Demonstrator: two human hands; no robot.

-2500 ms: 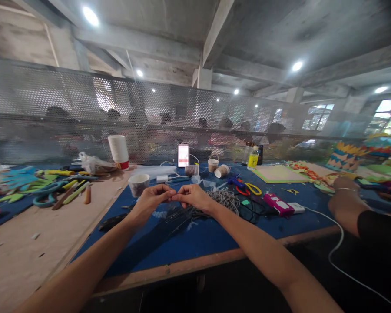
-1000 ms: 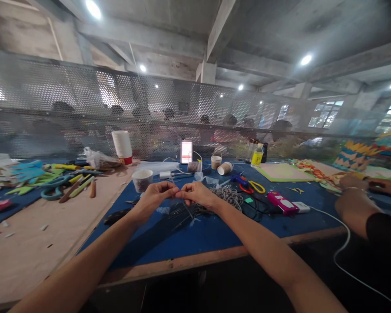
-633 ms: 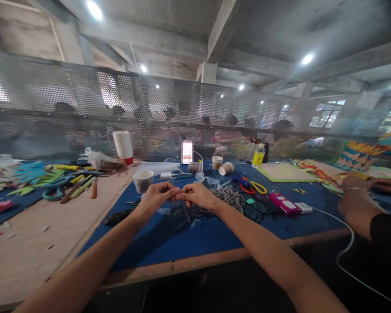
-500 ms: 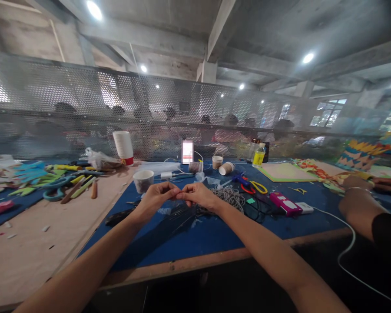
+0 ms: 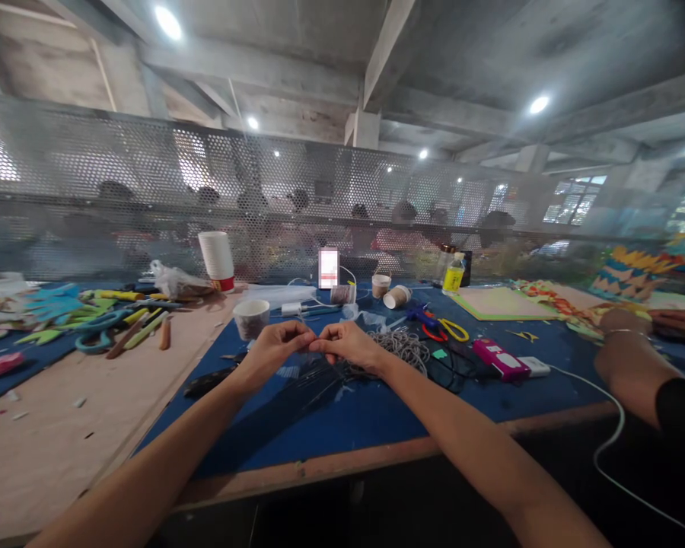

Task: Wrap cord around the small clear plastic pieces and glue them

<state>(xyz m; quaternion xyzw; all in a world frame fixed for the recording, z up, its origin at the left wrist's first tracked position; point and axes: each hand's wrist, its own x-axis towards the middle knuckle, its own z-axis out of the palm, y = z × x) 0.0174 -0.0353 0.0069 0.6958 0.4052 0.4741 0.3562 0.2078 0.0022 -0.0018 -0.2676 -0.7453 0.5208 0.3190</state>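
Note:
My left hand [image 5: 281,342] and my right hand [image 5: 345,345] meet fingertip to fingertip above the blue mat [image 5: 251,438]. Both are closed in a pinch, and whatever lies between the fingers is too small or hidden to name. Beneath and beside my right hand lies a tangled heap of grey cord [image 5: 405,350]. A white paper cup [image 5: 252,318] stands just behind my left hand. Some clear plastic film [image 5: 313,373] lies on the mat under my hands, and a black object [image 5: 208,382] rests near my left wrist.
Blue-handled scissors [image 5: 97,339] and carving tools lie left. A stack of paper cups [image 5: 215,260], a lit phone [image 5: 329,268] and a yellow-labelled bottle [image 5: 453,275] stand behind. To the right are a magenta box [image 5: 501,359], a white cable [image 5: 619,415] and another person's arm [image 5: 628,361].
My hands hold nearly the same pinched pose, fingertips together. The view has shifted very slightly. At the right, the other person's arm has moved a little.

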